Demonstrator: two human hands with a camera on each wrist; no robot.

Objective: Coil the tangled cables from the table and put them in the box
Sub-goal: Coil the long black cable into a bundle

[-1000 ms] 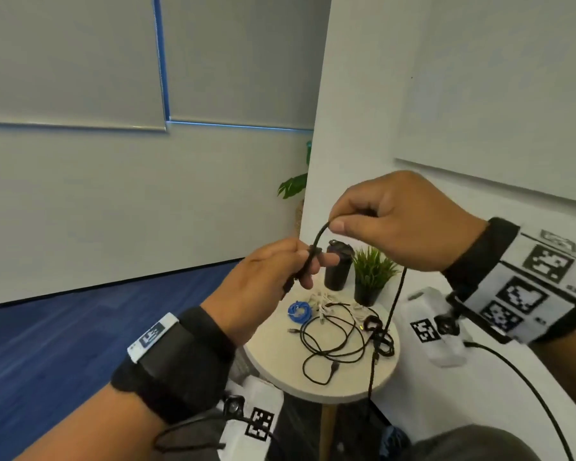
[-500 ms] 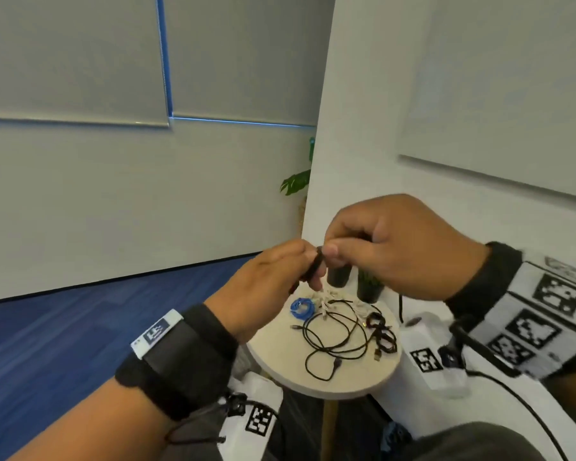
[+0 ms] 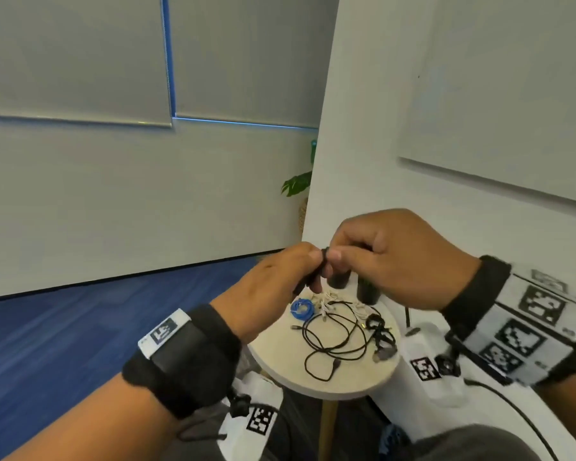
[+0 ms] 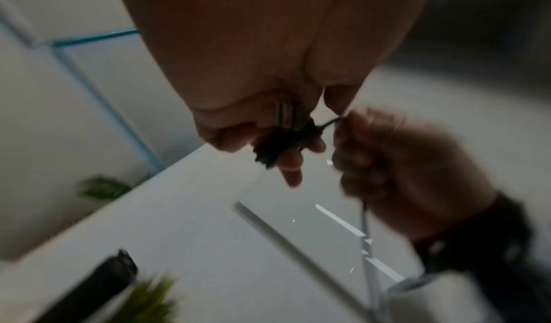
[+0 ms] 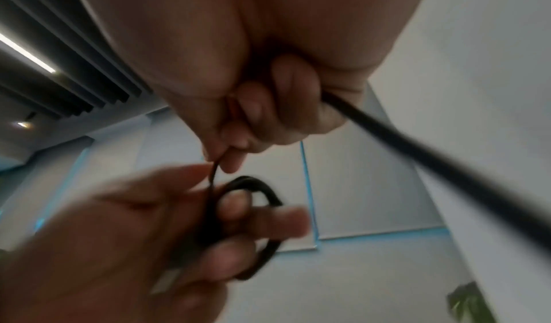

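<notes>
From the head camera, your left hand (image 3: 273, 281) and right hand (image 3: 399, 257) meet fingertip to fingertip above the round table (image 3: 346, 380). Your left fingers are curled around a small black coil (image 3: 308, 277) of cable, pinched against the thumb; your right thumb and forefinger pinch the same cable right at the top of the coil. Below your fingertips, on the table, lie a loose black cable (image 3: 333, 341), a blue coil (image 3: 300, 309), white cables (image 3: 326, 299) and a knotted black bundle (image 3: 381, 331). Two dark pots (image 3: 368, 291) stand just beyond them, partly hidden by your right hand. No box can be made out

From the left wrist, your left fingers (image 4: 293, 163) close on the dark bundle (image 4: 283, 144), with a metal plug (image 4: 284, 117) showing against the palm. A thin strand runs from it straight to your right hand (image 4: 396, 163), which is blurred but curled round the cable

From the right wrist, your right fingers (image 5: 268, 113) are tightly curled; the thumb and forefinger pinch a thin strand (image 5: 213, 175), and the thick trailing cable (image 5: 432, 153) leaves from under the little finger. Just below, your left hand (image 5: 125, 245) holds the black loop (image 5: 268, 201) with fingers passed through it
</notes>
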